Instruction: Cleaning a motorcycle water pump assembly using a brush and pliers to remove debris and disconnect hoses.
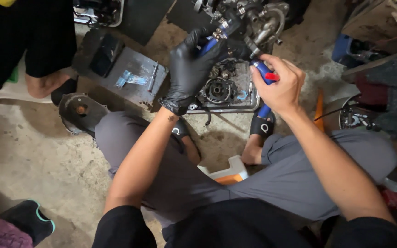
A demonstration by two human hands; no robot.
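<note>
My left hand [193, 69] wears a black glove and grips a blue-handled tool [209, 44] whose tip points into a grey metal engine assembly [253, 20] at the top centre. My right hand [279, 82] is bare and closed around a blue spray can with a red nozzle [265, 73], held beside the engine. Below both hands a metal tray [228, 103] holds a round gear part [218, 89] and other small oily pieces. I sit low over the concrete floor with grey-trousered knees spread apart.
A dark metal plate [134, 73] at the left carries a screwdriver [153, 77] and a small clear packet [129, 79]. A round engine cover [80, 112] lies beside my left knee. Another person in black crouches at the top left [37, 41]. Clutter fills the right side.
</note>
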